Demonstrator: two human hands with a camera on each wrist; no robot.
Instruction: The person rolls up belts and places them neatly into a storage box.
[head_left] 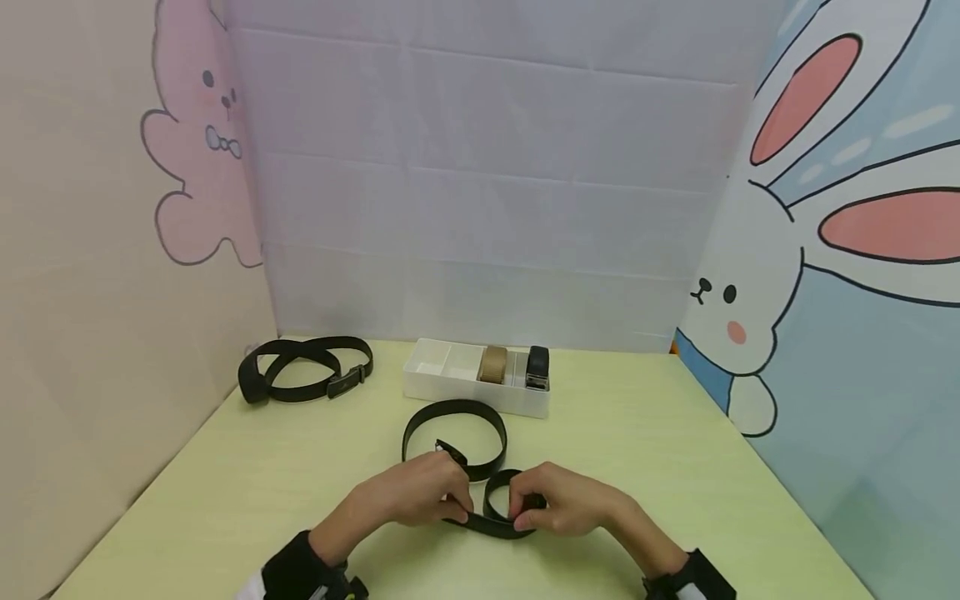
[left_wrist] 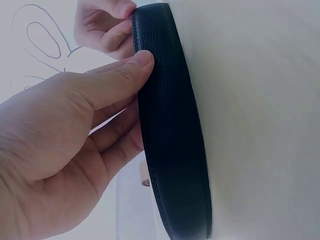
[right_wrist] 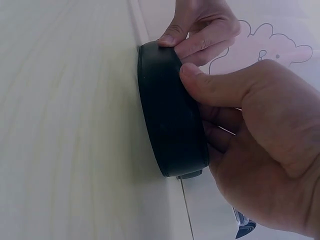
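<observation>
Behind the left hand [head_left: 426,490], the belt [head_left: 489,524] partly disappears.

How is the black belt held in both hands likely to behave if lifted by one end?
The black belt will probably bend readily yet keep some stiffness, since it curves in loops while standing on edge. Its grained, leather-like face suggests decent grip. It may also uncoil, as no fastening shows around the curl by the right hand.

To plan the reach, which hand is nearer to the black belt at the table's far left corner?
Left. The left hand is in front of that belt, to its right; the right hand is also in front, but farther right.
</observation>
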